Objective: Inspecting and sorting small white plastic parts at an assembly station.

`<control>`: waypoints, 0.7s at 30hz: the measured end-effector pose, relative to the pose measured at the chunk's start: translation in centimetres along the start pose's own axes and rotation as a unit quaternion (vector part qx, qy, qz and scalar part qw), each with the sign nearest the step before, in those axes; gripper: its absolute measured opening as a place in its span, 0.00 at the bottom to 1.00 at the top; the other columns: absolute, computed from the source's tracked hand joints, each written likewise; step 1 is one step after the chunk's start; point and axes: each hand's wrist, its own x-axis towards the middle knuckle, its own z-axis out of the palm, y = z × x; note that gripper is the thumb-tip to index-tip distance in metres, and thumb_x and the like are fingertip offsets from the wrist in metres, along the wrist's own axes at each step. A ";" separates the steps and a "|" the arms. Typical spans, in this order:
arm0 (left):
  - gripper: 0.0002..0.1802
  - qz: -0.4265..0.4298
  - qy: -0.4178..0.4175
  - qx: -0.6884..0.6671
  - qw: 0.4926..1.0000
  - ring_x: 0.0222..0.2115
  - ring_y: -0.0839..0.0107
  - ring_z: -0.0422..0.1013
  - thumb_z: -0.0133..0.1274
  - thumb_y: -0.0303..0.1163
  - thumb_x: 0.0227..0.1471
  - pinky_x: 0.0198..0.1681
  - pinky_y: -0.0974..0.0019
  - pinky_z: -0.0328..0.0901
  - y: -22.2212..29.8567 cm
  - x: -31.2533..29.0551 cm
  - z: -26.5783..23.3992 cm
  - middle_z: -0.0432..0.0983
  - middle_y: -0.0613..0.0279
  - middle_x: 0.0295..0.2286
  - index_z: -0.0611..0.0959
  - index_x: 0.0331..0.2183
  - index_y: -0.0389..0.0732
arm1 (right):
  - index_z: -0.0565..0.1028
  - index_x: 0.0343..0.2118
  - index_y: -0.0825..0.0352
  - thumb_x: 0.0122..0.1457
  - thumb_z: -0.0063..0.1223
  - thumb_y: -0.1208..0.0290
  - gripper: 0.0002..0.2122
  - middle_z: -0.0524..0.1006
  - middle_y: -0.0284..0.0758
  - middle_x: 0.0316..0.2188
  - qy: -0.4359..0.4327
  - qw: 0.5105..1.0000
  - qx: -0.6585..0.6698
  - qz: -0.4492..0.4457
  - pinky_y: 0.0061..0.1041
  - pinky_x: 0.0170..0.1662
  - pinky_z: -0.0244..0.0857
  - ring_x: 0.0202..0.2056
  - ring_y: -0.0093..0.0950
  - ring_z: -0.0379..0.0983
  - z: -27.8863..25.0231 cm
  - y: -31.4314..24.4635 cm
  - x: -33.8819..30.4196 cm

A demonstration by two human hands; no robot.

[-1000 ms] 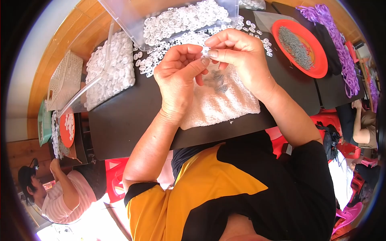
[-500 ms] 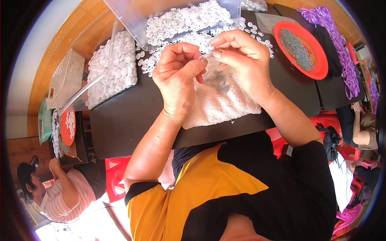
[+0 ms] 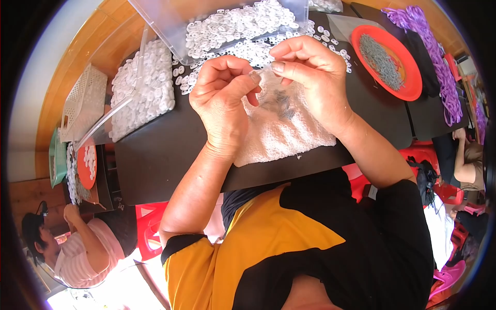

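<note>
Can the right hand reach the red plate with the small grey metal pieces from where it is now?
Probably yes. The red plate lies on the black table just to the right of the right hand, with nothing between them. But its fingers pinch a small clear piece together with the left hand.

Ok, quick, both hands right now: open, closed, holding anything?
Left hand: closed, fingertips pinching a small clear piece above the white towel.
Right hand: closed, pinching the same piece from the other side.

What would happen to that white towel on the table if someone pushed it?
The white towel would probably bunch up rather than slide, since it looks soft and rumpled. It seems light and floppy. The small dark bits lying on it would likely shift with it.
</note>
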 end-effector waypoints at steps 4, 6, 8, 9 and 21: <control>0.10 -0.024 0.014 -0.009 1.000 0.20 0.74 0.72 0.54 0.11 0.44 0.20 0.73 0.64 0.0 0.0 0.1 0.76 0.60 0.25 0.76 0.31 0.33 | 0.77 0.34 0.65 0.55 0.55 0.80 0.05 0.78 0.27 0.29 0.002 1.000 0.019 0.000 0.14 0.30 0.65 0.31 0.13 0.72 0.1 0.3 -0.1; 0.10 -0.030 0.015 -0.014 0.999 0.20 0.73 0.72 0.55 0.11 0.44 0.20 0.73 0.64 0.0 0.0 0.1 0.76 0.59 0.25 0.76 0.31 0.33 | 0.77 0.34 0.65 0.55 0.56 0.79 0.05 0.78 0.27 0.29 0.000 1.000 0.014 0.008 0.14 0.30 0.65 0.31 0.13 0.72 0.0 0.1 0.2; 0.10 -0.036 0.012 -0.016 0.999 0.20 0.72 0.72 0.55 0.12 0.44 0.20 0.73 0.64 0.0 0.1 0.1 0.76 0.59 0.25 0.76 0.31 0.33 | 0.77 0.34 0.65 0.55 0.56 0.79 0.05 0.78 0.27 0.29 -0.002 1.000 0.007 0.018 0.14 0.30 0.65 0.31 0.13 0.72 0.0 0.1 0.1; 0.10 -0.036 0.012 -0.016 0.999 0.20 0.72 0.72 0.55 0.12 0.44 0.20 0.73 0.64 0.0 0.1 0.0 0.76 0.59 0.25 0.76 0.31 0.33 | 0.77 0.34 0.65 0.55 0.56 0.79 0.05 0.78 0.27 0.29 -0.008 1.000 0.006 0.011 0.14 0.30 0.65 0.31 0.13 0.72 0.0 0.1 0.0; 0.10 -0.032 -0.007 -0.009 0.999 0.21 0.73 0.72 0.55 0.12 0.45 0.19 0.74 0.64 -0.1 0.0 -0.1 0.76 0.60 0.25 0.77 0.31 0.33 | 0.77 0.36 0.68 0.54 0.54 0.82 0.06 0.78 0.28 0.30 -0.056 0.998 -0.017 -0.011 0.14 0.31 0.67 0.31 0.13 0.72 -0.1 0.3 0.2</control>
